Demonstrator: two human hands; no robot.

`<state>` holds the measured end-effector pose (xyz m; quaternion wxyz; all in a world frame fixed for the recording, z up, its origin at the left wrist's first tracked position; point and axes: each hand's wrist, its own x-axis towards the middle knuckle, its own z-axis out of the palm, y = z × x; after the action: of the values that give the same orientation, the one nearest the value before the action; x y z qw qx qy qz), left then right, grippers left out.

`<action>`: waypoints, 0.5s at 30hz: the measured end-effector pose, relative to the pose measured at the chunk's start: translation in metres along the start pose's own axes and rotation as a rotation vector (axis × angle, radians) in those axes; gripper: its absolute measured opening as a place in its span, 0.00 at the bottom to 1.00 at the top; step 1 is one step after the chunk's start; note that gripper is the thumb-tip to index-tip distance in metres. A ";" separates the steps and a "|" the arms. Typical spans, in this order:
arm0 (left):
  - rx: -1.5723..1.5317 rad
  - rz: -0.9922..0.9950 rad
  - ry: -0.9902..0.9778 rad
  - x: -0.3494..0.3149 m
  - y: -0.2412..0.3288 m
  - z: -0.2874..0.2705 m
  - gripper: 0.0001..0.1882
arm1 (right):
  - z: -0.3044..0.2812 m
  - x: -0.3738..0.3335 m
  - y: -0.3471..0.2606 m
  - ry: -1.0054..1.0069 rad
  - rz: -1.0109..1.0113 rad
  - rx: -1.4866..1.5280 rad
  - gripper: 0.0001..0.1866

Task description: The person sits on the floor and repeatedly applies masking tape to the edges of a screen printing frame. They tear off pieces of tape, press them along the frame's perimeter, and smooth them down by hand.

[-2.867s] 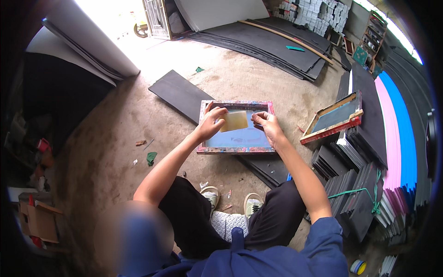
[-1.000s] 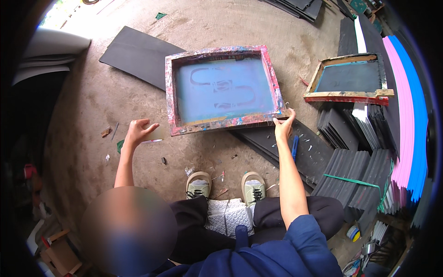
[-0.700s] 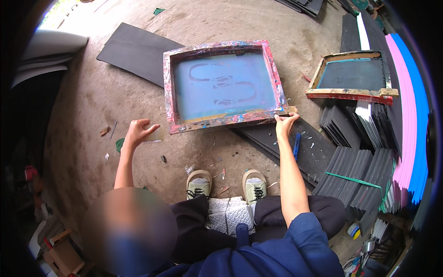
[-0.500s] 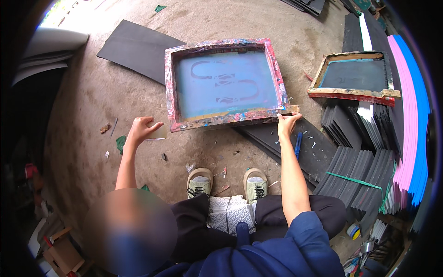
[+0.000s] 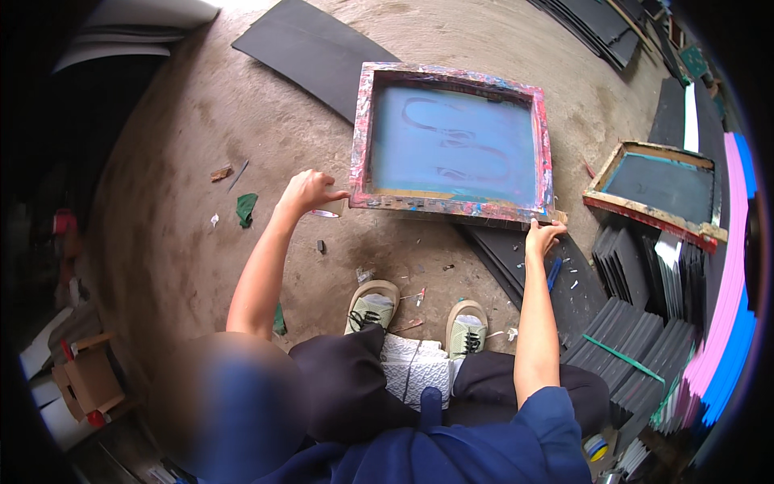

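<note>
A silk-screen printing frame (image 5: 451,208) with paint-spattered wood and a blue mesh (image 5: 476,121) is in front of me. Curved strap-like shapes show in the mesh. My right hand (image 5: 546,235) pinches the frame's near right corner, thumb on the wood. At the near left corner is my left hand (image 5: 308,192), fingers curled and apart from the stretched thumb, whose tip comes up to the wood; whether it touches, I cannot tell. Just below that hand shows a small pale, see-through piece (image 5: 329,210); I cannot tell what it rests on. Dark sheets (image 5: 516,254) lie partly under the frame.
A second, smaller screen frame (image 5: 657,194) sits on the right above stacked dark sheets (image 5: 629,347) tied with green string. Pink sheets (image 5: 726,298) and blue sheets (image 5: 730,359) stand beyond. A blue pen-like tool (image 5: 555,273) lies near my right forearm. A cardboard box (image 5: 89,379) is at lower left.
My view has shifted, so most of the scene sits farther right. My left hand has come closer to the frame's near left corner. My right hand keeps its hold on the near right corner.
</note>
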<state>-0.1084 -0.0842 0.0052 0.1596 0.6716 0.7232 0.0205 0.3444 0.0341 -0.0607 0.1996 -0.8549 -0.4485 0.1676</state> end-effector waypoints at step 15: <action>-0.139 -0.284 -0.268 0.024 0.009 0.034 0.24 | 0.000 -0.023 0.025 0.253 -0.247 -0.213 0.26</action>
<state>-0.0917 -0.0666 -0.0298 0.3018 0.5469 0.7798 -0.0420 0.3502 0.0020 -0.0706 0.1818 -0.8239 -0.5365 -0.0151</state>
